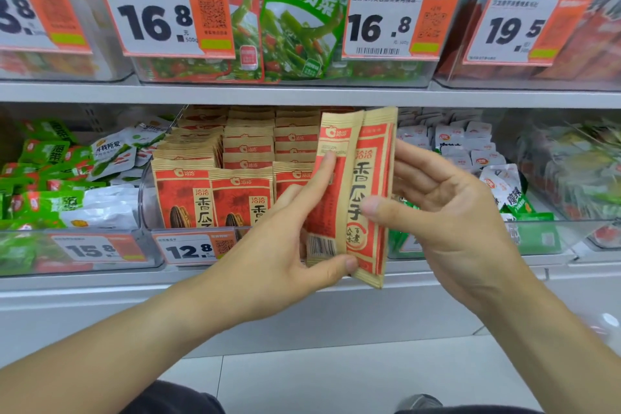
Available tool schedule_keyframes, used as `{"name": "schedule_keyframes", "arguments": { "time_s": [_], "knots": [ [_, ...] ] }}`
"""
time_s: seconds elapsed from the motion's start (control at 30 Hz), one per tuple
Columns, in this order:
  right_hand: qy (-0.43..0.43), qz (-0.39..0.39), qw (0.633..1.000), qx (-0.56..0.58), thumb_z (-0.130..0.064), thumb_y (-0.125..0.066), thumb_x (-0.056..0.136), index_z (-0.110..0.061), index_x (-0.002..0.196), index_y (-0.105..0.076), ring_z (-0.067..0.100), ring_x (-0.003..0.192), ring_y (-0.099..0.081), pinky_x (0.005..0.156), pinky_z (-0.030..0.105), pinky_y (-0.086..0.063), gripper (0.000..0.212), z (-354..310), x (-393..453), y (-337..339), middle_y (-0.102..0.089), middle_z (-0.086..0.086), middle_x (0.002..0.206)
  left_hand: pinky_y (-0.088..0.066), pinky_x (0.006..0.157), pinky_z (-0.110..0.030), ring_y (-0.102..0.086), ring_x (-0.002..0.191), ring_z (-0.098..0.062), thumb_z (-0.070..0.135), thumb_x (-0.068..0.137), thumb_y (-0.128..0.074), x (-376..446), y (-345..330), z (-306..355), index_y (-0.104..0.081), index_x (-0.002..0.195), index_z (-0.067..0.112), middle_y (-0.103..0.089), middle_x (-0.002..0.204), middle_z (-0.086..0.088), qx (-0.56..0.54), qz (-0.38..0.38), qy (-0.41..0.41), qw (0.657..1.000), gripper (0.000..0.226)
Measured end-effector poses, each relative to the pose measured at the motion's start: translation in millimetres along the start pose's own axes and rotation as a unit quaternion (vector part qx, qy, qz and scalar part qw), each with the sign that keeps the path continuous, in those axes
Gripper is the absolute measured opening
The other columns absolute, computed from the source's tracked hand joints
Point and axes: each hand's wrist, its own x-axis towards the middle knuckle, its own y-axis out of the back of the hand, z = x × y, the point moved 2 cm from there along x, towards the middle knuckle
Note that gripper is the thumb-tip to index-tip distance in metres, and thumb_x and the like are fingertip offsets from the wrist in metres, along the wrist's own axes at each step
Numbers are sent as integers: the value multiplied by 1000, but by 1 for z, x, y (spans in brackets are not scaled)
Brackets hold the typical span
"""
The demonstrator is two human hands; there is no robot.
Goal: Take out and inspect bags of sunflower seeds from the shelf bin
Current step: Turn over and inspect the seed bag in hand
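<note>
Two tan-and-red bags of sunflower seeds are held upright in front of the lower shelf, one [327, 188] with its back and barcode toward me, the other [371, 191] showing its front. My left hand [285, 242] grips the left bag, index finger up its face and thumb under its bottom edge. My right hand [447, 212] holds the right bag, thumb pressed on its front and fingers behind it. The clear shelf bin [145, 202] behind my left hand holds several more of the same bags in rows.
A 12.8 price tag [195, 249] fronts the bin. Green and white snack packs [67, 185] fill the bin on the left; white packs [470, 151] fill the one on the right. The upper shelf [302, 94] carries bins of green vegetable packs with 16.8 tags.
</note>
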Motion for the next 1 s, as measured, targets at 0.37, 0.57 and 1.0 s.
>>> {"name": "schedule_keyframes", "arguments": {
  "time_s": [0.37, 0.57, 1.0],
  "knots": [
    [38, -36, 995, -88, 15, -80, 71, -29, 133, -59, 12, 112, -70, 84, 31, -61, 79, 1, -5, -6, -71, -12, 126, -61, 87, -40, -74, 103, -22, -7, 88, -69, 1, 2, -3, -7, 153, 58, -67, 132, 9, -117, -49, 36, 991, 111],
    [38, -47, 995, -78, 8, -81, 70, -25, 136, -58, 15, 112, -70, 83, 32, -61, 78, 1, -4, -4, -71, -8, 126, -59, 92, -44, -66, 119, -15, 12, 89, -74, 2, 2, 0, -2, 156, 51, -55, 143, 20, -128, -50, 20, 990, 106],
    [20, -16, 999, -41, 1, -85, 68, -3, 107, -64, 22, 103, -73, 86, 41, -61, 44, 9, 9, 13, -74, 2, 114, -52, 90, -49, -60, 112, -25, 2, 77, -59, -6, 13, 25, -25, 156, 46, -51, 143, 18, -21, -81, -84, 993, 96]
  ]
}}
